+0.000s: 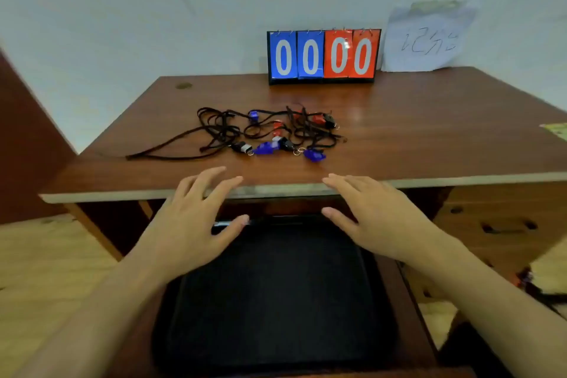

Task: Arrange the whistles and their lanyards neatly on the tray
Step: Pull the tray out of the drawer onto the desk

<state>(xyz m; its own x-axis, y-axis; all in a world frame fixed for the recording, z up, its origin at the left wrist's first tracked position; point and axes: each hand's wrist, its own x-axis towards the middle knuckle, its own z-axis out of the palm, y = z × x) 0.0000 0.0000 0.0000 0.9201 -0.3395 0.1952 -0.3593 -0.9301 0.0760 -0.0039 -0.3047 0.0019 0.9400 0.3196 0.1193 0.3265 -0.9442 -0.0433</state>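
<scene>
Several whistles lie in a tangle with black lanyards (214,129) on the wooden desk (429,132). Blue whistles (267,148) sit at the near side of the heap, red whistles (319,119) farther back. A black tray (276,301) rests on a lower wooden surface in front of the desk, with nothing on it. My left hand (190,224) and my right hand (377,218) hover above the tray's far end, near the desk's front edge. Both hands have straight, spread fingers and hold nothing.
A flip scoreboard (323,57) reading 00 00 in blue and red stands at the back of the desk against the wall. A handwritten paper sheet (426,40) hangs to its right. Drawers (503,224) are at the desk's right side.
</scene>
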